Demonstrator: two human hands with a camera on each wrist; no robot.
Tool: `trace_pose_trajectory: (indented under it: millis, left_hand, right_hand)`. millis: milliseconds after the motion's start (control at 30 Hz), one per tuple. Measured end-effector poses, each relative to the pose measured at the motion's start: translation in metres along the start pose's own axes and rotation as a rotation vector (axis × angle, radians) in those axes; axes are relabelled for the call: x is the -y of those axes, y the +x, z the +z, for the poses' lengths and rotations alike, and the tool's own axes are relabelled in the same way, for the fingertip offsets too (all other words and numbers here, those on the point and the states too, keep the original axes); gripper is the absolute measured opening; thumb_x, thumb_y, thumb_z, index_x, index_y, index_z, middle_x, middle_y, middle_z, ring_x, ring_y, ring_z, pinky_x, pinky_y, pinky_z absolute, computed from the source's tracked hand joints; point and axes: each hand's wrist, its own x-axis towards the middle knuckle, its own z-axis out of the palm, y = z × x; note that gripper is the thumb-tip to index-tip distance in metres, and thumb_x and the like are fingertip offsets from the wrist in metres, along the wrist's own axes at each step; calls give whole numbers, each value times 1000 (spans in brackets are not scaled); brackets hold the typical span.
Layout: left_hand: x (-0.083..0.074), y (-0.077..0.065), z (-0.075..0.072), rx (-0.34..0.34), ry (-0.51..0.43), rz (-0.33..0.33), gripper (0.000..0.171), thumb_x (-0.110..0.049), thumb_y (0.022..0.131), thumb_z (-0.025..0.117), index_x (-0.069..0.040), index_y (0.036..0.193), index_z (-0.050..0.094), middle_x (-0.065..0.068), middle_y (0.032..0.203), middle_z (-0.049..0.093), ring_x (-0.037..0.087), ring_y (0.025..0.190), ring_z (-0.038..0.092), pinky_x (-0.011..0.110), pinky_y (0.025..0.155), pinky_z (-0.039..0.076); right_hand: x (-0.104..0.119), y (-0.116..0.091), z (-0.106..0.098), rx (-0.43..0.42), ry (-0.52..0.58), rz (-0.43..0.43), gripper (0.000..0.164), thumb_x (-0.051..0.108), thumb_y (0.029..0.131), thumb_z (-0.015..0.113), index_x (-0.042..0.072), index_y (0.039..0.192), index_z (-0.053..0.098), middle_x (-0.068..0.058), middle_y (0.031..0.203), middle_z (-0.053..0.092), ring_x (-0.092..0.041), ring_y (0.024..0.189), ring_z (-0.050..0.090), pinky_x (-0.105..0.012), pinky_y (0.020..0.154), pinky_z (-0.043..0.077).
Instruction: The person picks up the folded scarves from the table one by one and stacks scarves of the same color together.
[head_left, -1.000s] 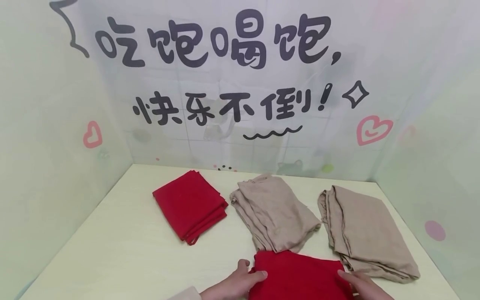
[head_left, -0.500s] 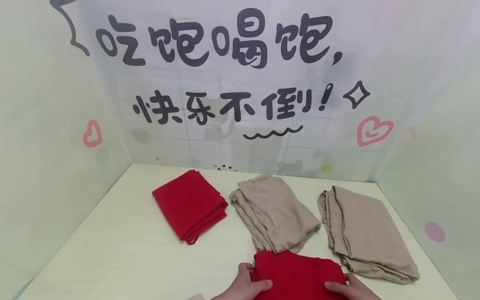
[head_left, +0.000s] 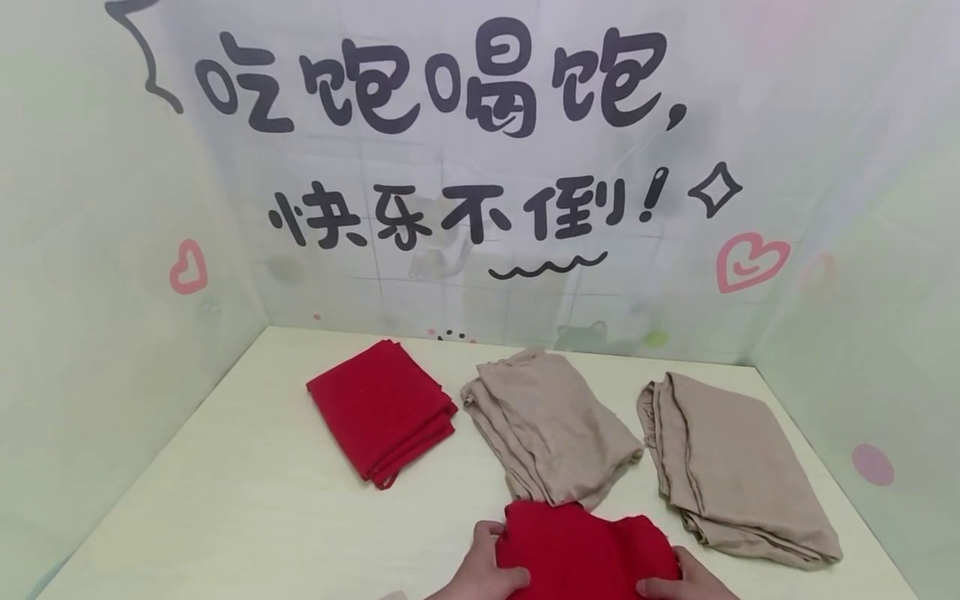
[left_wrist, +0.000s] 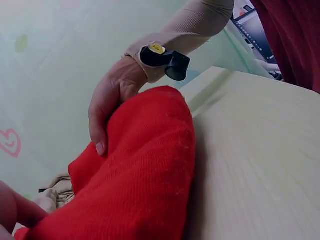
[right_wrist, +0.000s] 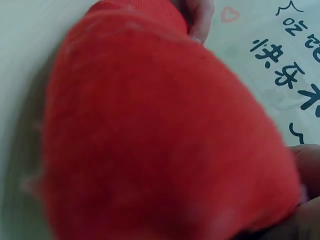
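Low in the head view, a folded red knit cloth (head_left: 585, 550) is held between both hands near the table's front. My left hand (head_left: 486, 568) grips its left edge, thumb on top. The right hand (head_left: 686, 577) grips the right side the same way, and the cloth bulges up between them. In the left wrist view the bunched red cloth (left_wrist: 145, 165) shows a ribbed weave, with the right hand (left_wrist: 112, 100) across it. The cloth fills most of the right wrist view, where the left hand (right_wrist: 201, 17) shows at the top.
Another folded red cloth (head_left: 378, 408) lies at the back left of the pale table (head_left: 247, 500). Two folded beige cloths lie behind the held one: a beige cloth (head_left: 558, 421) in the middle and a beige cloth (head_left: 738, 458) at right. Printed curtain walls (head_left: 480, 300) enclose the table.
My right hand has moved left, toward the left hand, pushing the held cloth narrower and raising a fold in it. The other cloths have stayed put.
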Motion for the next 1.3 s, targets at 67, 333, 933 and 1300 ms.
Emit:
trace_pose_trajectory:
  millis: [67, 333, 933, 1300]
  left_hand:
    - [0, -1, -3, -4, -11, -22, 48, 1, 79, 54, 8, 119, 28, 20, 107, 51, 30, 96, 56, 47, 86, 48]
    - [-2, -8, -24, -24, 22, -25, 47, 0, 79, 50, 8, 122, 31, 18, 102, 53, 26, 93, 55, 46, 80, 49]
    - [-9, -24, -78, -119, 80, 14, 49, -2, 83, 49, 9, 127, 30, 18, 101, 54, 18, 85, 58, 36, 70, 49]
    - [-6, -30, -108, -351, 120, 30, 50, 2, 78, 48, 11, 126, 34, 18, 96, 55, 20, 81, 57, 32, 67, 45]
  right_hand:
    - [4, -2, 4, 0, 28, -11, 55, 12, 83, 65, -17, 119, 34, -23, 103, 56, -27, 89, 59, -44, 80, 53]
    - [15, -5, 15, 40, 70, -85, 55, 9, 81, 64, -15, 120, 33, -22, 104, 57, -24, 87, 60, -42, 79, 53]
    - [56, -10, 51, 154, 110, -312, 66, 9, 82, 62, -13, 133, 25, -19, 116, 54, -18, 93, 57, -35, 79, 49]
    - [87, 0, 91, 274, 297, -404, 70, 6, 80, 65, -5, 135, 24, -17, 122, 49, -23, 101, 55, -34, 83, 49]
